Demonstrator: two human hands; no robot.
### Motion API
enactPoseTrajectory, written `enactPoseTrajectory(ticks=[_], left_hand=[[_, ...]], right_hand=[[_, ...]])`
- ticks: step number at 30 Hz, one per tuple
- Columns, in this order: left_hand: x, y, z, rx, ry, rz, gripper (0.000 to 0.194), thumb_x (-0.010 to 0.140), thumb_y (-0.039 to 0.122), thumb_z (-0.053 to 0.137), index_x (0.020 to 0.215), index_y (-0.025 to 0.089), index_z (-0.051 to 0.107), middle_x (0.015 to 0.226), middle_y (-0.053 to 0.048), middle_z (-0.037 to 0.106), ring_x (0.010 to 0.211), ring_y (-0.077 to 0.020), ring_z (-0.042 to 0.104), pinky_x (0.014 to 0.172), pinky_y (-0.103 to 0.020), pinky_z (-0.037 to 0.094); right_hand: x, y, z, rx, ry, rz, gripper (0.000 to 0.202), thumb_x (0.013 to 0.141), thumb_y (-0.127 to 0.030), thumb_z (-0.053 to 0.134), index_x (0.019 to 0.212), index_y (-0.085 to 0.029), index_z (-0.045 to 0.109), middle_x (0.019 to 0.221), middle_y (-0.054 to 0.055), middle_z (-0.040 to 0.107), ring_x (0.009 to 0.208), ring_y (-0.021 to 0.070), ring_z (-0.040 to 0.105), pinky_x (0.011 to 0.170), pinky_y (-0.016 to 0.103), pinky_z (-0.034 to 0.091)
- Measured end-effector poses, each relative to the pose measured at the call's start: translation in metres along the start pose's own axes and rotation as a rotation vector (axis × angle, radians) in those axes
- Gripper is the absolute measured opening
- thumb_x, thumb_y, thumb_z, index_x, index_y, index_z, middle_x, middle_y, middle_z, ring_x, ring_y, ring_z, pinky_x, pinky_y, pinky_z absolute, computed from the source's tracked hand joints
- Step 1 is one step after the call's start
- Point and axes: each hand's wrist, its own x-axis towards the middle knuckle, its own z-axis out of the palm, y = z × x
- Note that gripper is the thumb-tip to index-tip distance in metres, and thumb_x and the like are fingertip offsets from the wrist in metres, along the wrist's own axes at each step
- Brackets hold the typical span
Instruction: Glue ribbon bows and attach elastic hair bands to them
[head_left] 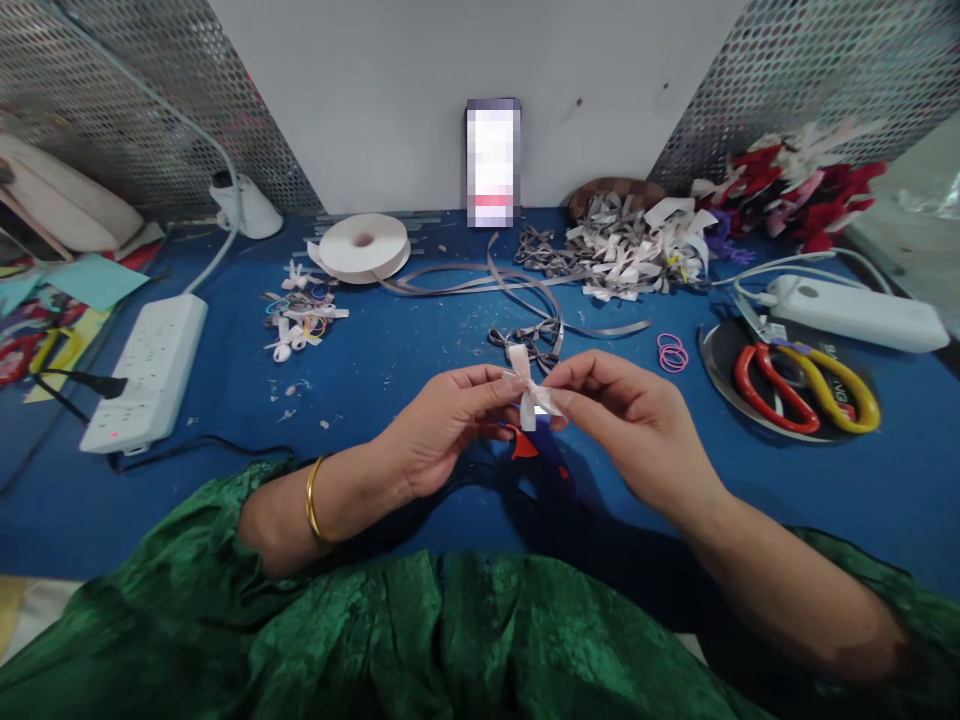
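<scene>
Left hand (pixel 442 425) and right hand (pixel 637 425) pinch a pale ribbon bow (pixel 529 390) between them, over a blue-and-orange tool (pixel 551 455) on a blue bench (pixel 240 400). At right, red-handled scissors (pixel 744 382) lie on a dark disc (pixel 716 375), its lettering partly hidden, "NG" legible. Beyond stands a pixelated phone (pixel 493 160).

A smartphone (pixel 493 160) stands upright, screen lit, against the white board (pixel 375 110) — perforated metal panels (pixel 255 120) flank it. At left, a black plug (pixel 105 385) sits in a white power strip (pixel 154 350) — its red light glowing.
</scene>
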Motion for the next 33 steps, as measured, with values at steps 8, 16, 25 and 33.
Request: enactPoseTrajectory(ticks=[8, 16, 25, 33], left_hand=[[0.000, 0.000, 0.000, 0.097, 0.001, 0.063, 0.018, 0.076, 0.029, 0.079, 0.085, 0.015, 0.071, 0.077, -0.001, 0.069, 0.067, -0.0103, 0.061, 0.064, -0.022, 0.045], [-0.001, -0.002, 0.001, 0.049, 0.060, 0.106, 0.015, 0.075, 0.027, 0.079, 0.077, 0.014, 0.073, 0.070, 0.000, 0.067, 0.064, -0.0093, 0.057, 0.063, -0.023, 0.043], [-0.001, -0.002, 0.000, 0.035, 0.012, 0.109, 0.015, 0.074, 0.026, 0.082, 0.078, 0.015, 0.073, 0.071, 0.002, 0.066, 0.063, -0.0072, 0.055, 0.060, -0.020, 0.041], [-0.002, -0.005, 0.002, 0.155, 0.020, 0.181, 0.013, 0.073, 0.026, 0.081, 0.076, 0.015, 0.075, 0.075, -0.001, 0.070, 0.070, -0.0108, 0.060, 0.071, -0.023, 0.046]], right_hand=[[0.003, 0.009, -0.006, 0.128, -0.035, 0.052, 0.010, 0.087, -0.031, 0.067, 0.083, -0.022, 0.070, 0.074, -0.001, 0.066, 0.064, 0.0116, 0.059, 0.063, 0.025, 0.051], [0.003, 0.009, -0.007, 0.074, 0.088, -0.051, 0.022, 0.087, -0.043, 0.068, 0.092, -0.023, 0.065, 0.082, 0.001, 0.064, 0.068, 0.0134, 0.059, 0.067, 0.029, 0.051], [-0.001, 0.006, -0.006, -0.130, 0.045, -0.086, 0.011, 0.085, -0.029, 0.071, 0.088, -0.022, 0.064, 0.072, -0.002, 0.062, 0.067, 0.0129, 0.057, 0.063, 0.027, 0.045], [0.000, 0.006, -0.006, -0.149, 0.029, -0.133, 0.004, 0.087, -0.025, 0.068, 0.088, -0.022, 0.067, 0.078, -0.001, 0.065, 0.071, 0.0130, 0.058, 0.067, 0.027, 0.046]])
